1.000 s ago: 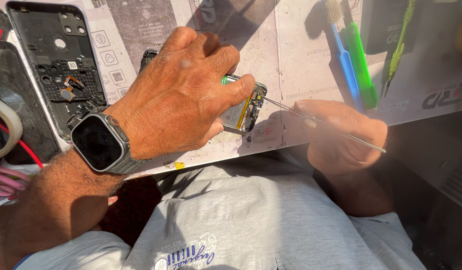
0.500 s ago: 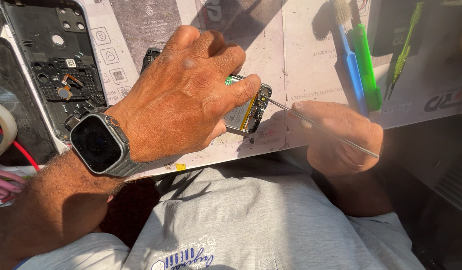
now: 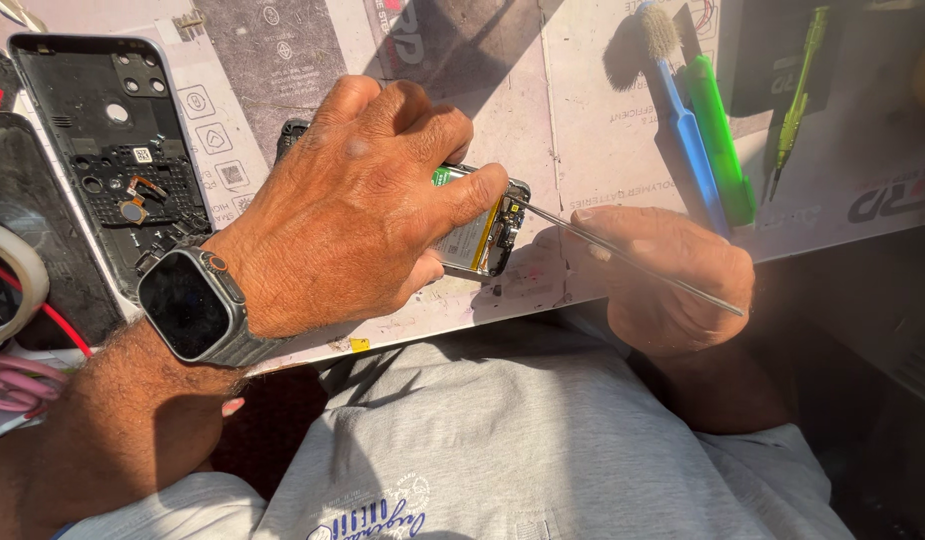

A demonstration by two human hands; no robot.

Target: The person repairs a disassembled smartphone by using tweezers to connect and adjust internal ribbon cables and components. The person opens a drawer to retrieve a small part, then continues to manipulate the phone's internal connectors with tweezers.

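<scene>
tabletop [image 3: 602,110] is covered by a work mat | black phone shell [image 3: 107,150] is laid at far left | opened phone [image 3: 482,235] is pinned at the mat's near edge by left hand [image 3: 352,215] | thin metal probe [image 3: 632,262] is pinched in right hand [image 3: 672,275], tip at the phone's edge

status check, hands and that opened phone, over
Left hand pressing down on opened phone. Right hand holds thin metal probe, tip at phone's edge. Blue brush and green tool lie beyond, clear of the work.
</scene>
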